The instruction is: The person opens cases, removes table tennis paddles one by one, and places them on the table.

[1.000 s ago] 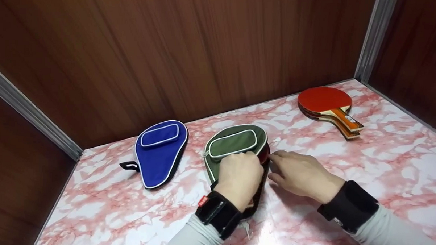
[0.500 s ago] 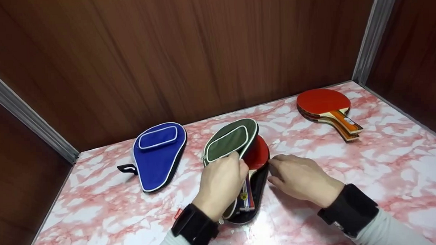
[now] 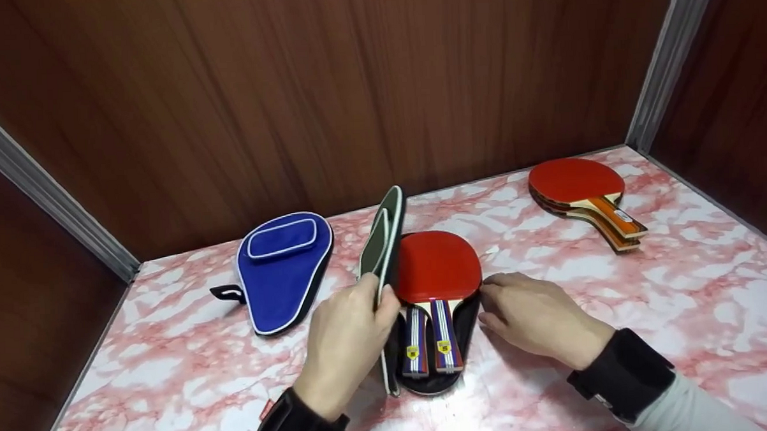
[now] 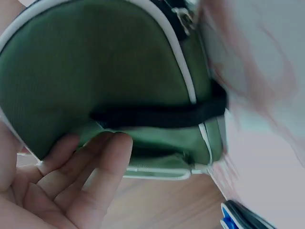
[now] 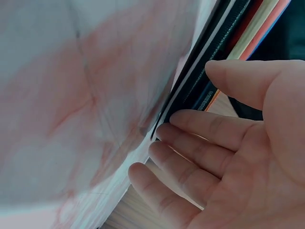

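A green table tennis paddle case [image 3: 375, 248] with white piping stands unzipped at the middle of the table, its lid tilted up almost vertical. My left hand [image 3: 346, 341] grips the lid's edge between thumb and fingers. In the left wrist view the lid's green cloth [image 4: 95, 57] and a black strap [image 4: 162, 117] show close up. Inside the case's black base lie two table tennis paddles [image 3: 439, 264], red face up, with striped handles side by side. My right hand [image 3: 540, 309] has its fingertips at the base's right edge [image 5: 195, 81], fingers loosely extended.
To the left lies a closed blue paddle case [image 3: 280, 276] with a black loop. Two stacked red paddles [image 3: 577, 180] with orange handles lie at the back right. Brown wood panels [image 3: 290, 104] enclose the marbled tabletop [image 3: 184, 363].
My left hand has moved left, swinging the green lid up and over from nearly closed to upright. The paddles inside have come into view. My right hand has hardly moved.
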Motion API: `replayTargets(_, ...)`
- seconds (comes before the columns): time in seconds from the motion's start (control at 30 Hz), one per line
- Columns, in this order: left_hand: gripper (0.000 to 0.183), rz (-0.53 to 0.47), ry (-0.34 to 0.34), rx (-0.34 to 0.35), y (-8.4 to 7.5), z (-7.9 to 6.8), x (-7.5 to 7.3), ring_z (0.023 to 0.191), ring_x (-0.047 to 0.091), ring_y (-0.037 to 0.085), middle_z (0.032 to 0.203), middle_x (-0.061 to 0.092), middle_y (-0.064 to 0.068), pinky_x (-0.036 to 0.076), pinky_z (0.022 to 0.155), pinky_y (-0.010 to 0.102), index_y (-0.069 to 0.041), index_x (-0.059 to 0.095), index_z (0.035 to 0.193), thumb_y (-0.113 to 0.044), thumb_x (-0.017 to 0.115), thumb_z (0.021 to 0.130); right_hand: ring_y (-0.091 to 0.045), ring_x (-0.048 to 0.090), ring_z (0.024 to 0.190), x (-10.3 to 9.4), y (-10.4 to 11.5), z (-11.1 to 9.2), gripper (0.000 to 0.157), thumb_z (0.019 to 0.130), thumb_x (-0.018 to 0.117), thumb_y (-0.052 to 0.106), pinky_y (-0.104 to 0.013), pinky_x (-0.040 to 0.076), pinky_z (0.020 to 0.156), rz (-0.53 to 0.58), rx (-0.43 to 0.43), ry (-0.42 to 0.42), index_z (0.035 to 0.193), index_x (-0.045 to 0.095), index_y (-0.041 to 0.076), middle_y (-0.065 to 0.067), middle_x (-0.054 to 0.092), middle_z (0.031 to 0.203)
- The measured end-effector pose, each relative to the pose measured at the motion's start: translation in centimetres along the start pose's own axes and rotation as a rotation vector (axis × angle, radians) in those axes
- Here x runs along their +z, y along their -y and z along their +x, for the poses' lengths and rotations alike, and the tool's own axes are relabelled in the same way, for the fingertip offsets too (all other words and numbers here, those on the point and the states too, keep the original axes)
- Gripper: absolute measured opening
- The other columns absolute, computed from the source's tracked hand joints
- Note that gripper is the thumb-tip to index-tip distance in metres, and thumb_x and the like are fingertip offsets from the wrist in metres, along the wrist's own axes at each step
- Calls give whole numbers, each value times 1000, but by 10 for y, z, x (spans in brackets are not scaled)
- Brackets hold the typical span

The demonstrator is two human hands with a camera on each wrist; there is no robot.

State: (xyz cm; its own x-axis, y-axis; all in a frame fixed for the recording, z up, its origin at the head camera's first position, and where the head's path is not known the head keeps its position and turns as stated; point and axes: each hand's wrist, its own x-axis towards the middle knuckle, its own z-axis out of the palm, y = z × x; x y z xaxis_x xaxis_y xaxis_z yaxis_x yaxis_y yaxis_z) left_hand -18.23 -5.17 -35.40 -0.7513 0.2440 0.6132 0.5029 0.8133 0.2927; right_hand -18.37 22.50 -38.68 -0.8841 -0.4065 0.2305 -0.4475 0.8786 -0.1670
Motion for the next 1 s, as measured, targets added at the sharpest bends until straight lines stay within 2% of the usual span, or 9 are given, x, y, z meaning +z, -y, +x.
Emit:
replayTargets(0.2,30,-15,-44,-2,21,-9,-15,50,60,26,56,50,-8,38,45,43,-19,56,72,-18,74,96,-29,71,101,1,2,1,11,99,78,23,-53,60,86,0,3,-8,103,72,14,-4,71,109)
replayTargets(0.47,36,8,-47,-94,44,-25,-26,48,56,25,53,44,-11,34,46,40,-20,51,67,-21,76,93,-28,69,95,3,3,3,12,99,79,23,-53,58,81,-10,18,-20,95,69,16,-1,68,101)
replayTargets(0.77,37,-49,-51,-150,61,-39,-28,48,49,17,54,42,-13,35,48,39,-22,49,68,-20,75,93,-30,70,105,5,4,0,12,101,78,23,-55,59,92,3,49,-15,107,74,13,-5,73,113)
replayTargets(1.0,36,-48,-43,-192,74,-52,-33,49,51,19,55,44,-13,39,50,42,-24,51,67,-21,77,91,-31,71,107,5,8,0,10,102,77,22,-56,58,93,15,78,-26,107,75,14,-4,73,114)
